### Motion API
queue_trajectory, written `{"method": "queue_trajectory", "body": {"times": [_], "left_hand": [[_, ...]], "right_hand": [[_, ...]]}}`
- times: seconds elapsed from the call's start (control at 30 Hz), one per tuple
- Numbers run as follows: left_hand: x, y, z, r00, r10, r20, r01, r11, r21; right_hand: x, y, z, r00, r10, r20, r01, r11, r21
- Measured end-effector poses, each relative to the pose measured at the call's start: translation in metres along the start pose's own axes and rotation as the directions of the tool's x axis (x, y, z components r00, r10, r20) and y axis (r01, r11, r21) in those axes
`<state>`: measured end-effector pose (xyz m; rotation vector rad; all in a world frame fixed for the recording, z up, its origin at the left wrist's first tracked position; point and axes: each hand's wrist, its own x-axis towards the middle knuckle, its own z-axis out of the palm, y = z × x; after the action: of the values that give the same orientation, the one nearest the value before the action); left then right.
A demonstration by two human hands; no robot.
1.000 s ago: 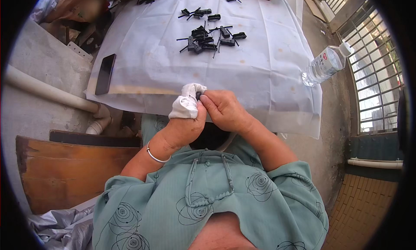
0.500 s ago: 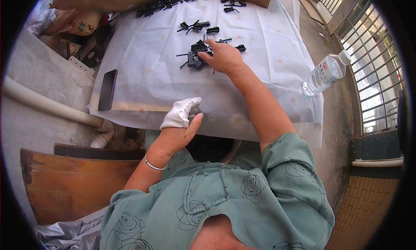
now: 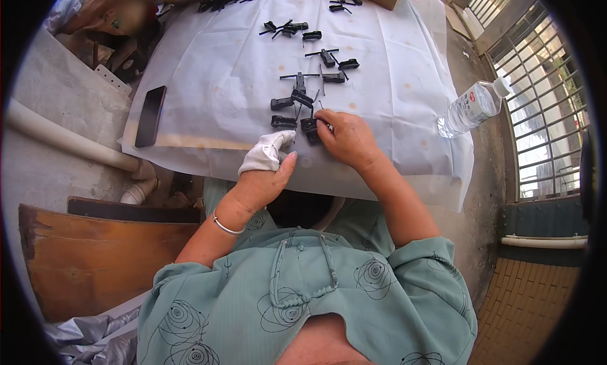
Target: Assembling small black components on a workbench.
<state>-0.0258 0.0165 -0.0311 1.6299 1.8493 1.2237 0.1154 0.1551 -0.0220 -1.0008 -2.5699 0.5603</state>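
A small black plastic part (image 3: 310,126) is pinched under the curled fingers (image 3: 325,119) of the right hand (image 3: 346,137), down on the white sheet that covers the desk (image 3: 208,80). A crumpled white cloth (image 3: 265,153) is gripped in the left hand (image 3: 262,181), fingers closed around it, at the desk's near edge. More angular black parts (image 3: 303,86) are scattered beyond, matte and hard-edged. A flat dark phone (image 3: 150,116) is laid to the left, a clear plastic bottle (image 3: 471,107) to the right.
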Motion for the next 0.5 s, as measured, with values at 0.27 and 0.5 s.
{"method": "queue_trajectory", "body": {"times": [0.27,0.5], "left_hand": [[-0.003,-0.001,-0.009,0.99,-0.105,-0.093,0.091,0.985,-0.149],[-0.014,0.001,-0.014,0.969,-0.243,-0.042,0.224,0.939,-0.259]], "right_hand": [[-0.002,-0.013,-0.009,0.962,-0.086,-0.261,0.124,0.983,0.135],[0.026,-0.048,0.005,0.98,-0.162,0.113,0.181,0.966,-0.183]]}}
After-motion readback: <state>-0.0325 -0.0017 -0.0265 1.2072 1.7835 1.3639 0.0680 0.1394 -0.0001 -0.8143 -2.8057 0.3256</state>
